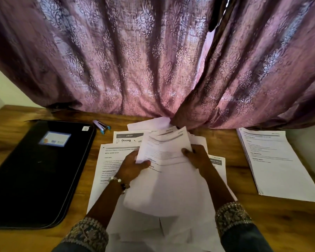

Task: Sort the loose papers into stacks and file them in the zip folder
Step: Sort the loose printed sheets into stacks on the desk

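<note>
Head view: left hand (133, 165) and right hand (198, 158) each grip a side edge of one printed sheet (164, 151), fingers curled on it, above loose papers (113, 160) mid-table. Closed black zip folder (38, 171) lies left; sorted stack (278, 164) right; stapler (101, 126) behind

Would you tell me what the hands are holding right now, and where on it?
Both hands hold one printed white paper sheet above the loose pile: the left hand grips its left edge, the right hand its right edge.
</note>
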